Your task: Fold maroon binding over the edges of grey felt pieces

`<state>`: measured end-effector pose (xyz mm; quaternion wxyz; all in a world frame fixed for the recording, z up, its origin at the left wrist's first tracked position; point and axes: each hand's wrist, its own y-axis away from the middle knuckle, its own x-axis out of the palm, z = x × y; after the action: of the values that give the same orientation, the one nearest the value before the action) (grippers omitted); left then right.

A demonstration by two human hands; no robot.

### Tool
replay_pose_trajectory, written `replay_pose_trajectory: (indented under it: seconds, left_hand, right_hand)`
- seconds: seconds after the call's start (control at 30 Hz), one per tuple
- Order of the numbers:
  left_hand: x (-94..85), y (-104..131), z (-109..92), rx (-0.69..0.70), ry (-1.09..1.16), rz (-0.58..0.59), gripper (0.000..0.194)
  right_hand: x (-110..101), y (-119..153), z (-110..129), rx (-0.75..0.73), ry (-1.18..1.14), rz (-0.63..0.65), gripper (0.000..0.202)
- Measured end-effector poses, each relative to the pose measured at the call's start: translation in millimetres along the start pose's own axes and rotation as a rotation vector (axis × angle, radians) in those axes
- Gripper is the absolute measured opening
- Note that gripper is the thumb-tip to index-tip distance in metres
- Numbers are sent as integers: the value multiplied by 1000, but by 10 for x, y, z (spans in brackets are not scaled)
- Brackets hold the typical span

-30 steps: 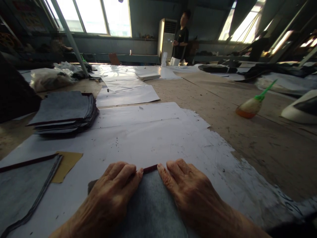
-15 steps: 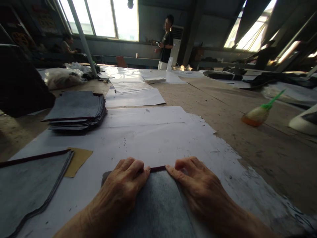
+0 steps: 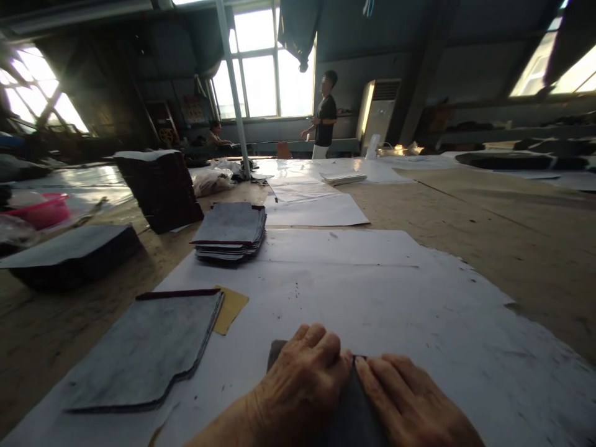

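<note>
White paper sheets [image 3: 354, 292] are covering the workshop table [image 3: 503, 236], likely protecting it. Left of the grey felt piece [image 3: 351, 413] a flat pile of similar pieces [image 3: 144, 347] is lying, a taller stack [image 3: 231, 231] beyond it. Left hand [image 3: 302, 385] is pressing palm-down on the felt piece, grip spread flat, probably smoothing it. Right hand [image 3: 412, 406] is lying alongside, fingers extended, flat too.

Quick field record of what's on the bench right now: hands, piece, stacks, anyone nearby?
left hand: flat on the grey felt piece, fingers at its far edge
right hand: flat on the same piece, beside the left
near stack: grey sheets, left of the hands
yellow sheet: tucked under that stack
far stack: grey pieces, further back
surface: white paper
person: standing far off by the window
</note>
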<state>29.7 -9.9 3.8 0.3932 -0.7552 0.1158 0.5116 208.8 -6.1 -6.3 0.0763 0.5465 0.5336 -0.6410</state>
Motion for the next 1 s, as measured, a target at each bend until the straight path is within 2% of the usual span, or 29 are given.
replay_pose_trajectory:
  seconds: [0.1, 0.17, 0.3, 0.6, 0.73, 0.9, 1.0]
  left_hand:
    - [-46, 39, 81, 20, 92, -6, 20]
    - [-83, 101, 173, 44, 153, -56, 24]
    - [-129, 240, 332, 99, 170, -134, 28]
    - [-159, 258, 281, 146, 79, -71, 27]
    - [-168, 235, 257, 126, 101, -17, 24]
    - [-189, 267, 267, 72, 163, 54, 22]
    - [-236, 333, 325, 54, 187, 23, 26]
  right_hand:
    - [-34, 14, 17, 39, -131, 47, 36]
    - [-83, 4, 15, 61, -190, 32, 34]
    - [-140, -43, 49, 82, -174, 68, 35]
    - [-197, -167, 145, 70, -60, 255, 32]
    - [-139, -298, 250, 18, 86, 241, 25]
    - [-22, -316, 266, 1, -158, 201, 25]
    - [-8, -281, 213, 3, -257, 197, 23]
